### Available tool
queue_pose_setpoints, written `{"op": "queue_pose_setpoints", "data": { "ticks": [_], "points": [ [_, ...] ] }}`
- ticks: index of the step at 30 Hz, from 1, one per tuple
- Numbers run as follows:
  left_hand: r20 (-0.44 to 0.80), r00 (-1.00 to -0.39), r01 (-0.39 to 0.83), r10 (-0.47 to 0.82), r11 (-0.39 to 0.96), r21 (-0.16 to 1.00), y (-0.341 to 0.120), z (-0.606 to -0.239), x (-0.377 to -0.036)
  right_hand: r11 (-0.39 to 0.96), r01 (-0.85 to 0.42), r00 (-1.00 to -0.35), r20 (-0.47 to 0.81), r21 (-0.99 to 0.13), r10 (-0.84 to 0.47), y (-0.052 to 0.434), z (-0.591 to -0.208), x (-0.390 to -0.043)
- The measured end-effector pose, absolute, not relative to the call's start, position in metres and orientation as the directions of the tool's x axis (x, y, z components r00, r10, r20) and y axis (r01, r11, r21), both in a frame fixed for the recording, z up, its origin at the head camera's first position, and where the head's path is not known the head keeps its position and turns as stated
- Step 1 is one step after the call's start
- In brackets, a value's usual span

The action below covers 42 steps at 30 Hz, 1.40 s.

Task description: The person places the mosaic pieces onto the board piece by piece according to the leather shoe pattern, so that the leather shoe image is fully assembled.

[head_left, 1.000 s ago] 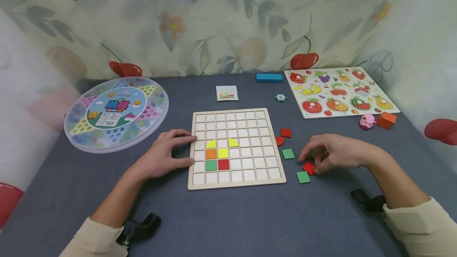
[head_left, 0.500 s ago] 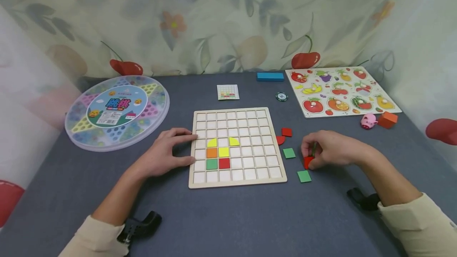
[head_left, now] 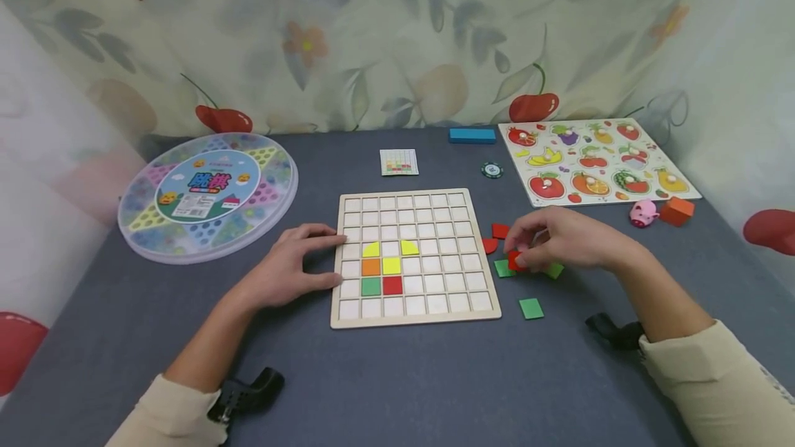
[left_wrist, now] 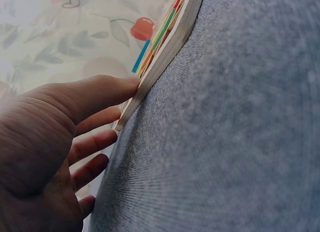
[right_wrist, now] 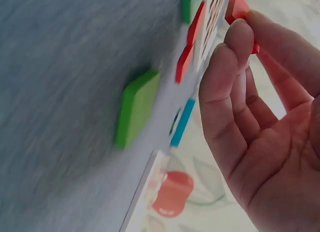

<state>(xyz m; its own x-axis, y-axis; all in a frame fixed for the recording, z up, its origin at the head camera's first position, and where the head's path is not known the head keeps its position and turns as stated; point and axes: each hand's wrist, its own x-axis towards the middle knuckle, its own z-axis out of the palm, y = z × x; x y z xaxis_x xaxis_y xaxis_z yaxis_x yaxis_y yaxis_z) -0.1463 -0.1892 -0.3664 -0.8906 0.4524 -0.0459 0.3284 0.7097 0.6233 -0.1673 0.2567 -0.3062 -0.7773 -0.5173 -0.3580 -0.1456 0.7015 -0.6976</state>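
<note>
A wooden grid board (head_left: pixel 415 316) lies in the middle of the grey table, with yellow, orange, green and red tiles set in its lower left part. My left hand (head_left: pixel 292 267) rests flat against the board's left edge (left_wrist: pixel 150 76), fingers straight. My right hand (head_left: pixel 559 240) hovers just right of the board and pinches a red square tile (head_left: pixel 515 260) (right_wrist: pixel 239 7) between thumb and fingertips. Loose tiles lie around it: a green one (head_left: pixel 502 268) under the hand, another green (head_left: pixel 555 270) (right_wrist: pixel 136 106), a third green (head_left: pixel 531 308), a red square (head_left: pixel 500 230) and a red quarter-round (head_left: pixel 489 245).
A round clear game case (head_left: pixel 208 192) sits at the left. A small pattern card (head_left: pixel 398 161), a poker chip (head_left: pixel 491 170) and a blue block (head_left: pixel 472 134) lie behind the board. A fruit puzzle (head_left: pixel 596 157), pink pig (head_left: pixel 643 212) and orange block (head_left: pixel 676 210) are at the right.
My right hand picked the red tile off the table and carried it up and left toward the board. The left hand has stayed put.
</note>
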Motion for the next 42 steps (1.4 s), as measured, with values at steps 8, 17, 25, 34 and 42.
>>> {"op": "queue_pose_setpoints", "data": {
  "ticks": [8,17,25,34,42],
  "points": [
    [-0.049,-0.892,0.325,0.450,0.711,0.624,-0.190,-0.368,-0.146,0.677,-0.157,-0.786,-0.324,-0.719,-0.526,0.218,-0.300,-0.176],
    [-0.044,-0.893,0.324,0.449,0.706,0.629,-0.189,-0.368,-0.149,0.632,-0.204,-0.734,-0.310,-0.748,-0.604,0.170,-0.302,-0.179],
    [-0.053,-0.894,0.316,0.445,0.710,0.629,-0.189,-0.367,-0.147,0.636,-0.246,-0.704,-0.316,-0.731,-0.635,0.131,-0.312,-0.177],
    [-0.055,-0.893,0.317,0.447,0.709,0.630,-0.189,-0.366,-0.148,0.649,-0.287,-0.678,-0.330,-0.705,-0.657,0.113,-0.321,-0.172],
    [-0.055,-0.896,0.312,0.441,0.711,0.630,-0.189,-0.366,-0.146,0.709,-0.329,-0.704,-0.338,-0.623,-0.624,0.106,-0.319,-0.169]
  ]
}}
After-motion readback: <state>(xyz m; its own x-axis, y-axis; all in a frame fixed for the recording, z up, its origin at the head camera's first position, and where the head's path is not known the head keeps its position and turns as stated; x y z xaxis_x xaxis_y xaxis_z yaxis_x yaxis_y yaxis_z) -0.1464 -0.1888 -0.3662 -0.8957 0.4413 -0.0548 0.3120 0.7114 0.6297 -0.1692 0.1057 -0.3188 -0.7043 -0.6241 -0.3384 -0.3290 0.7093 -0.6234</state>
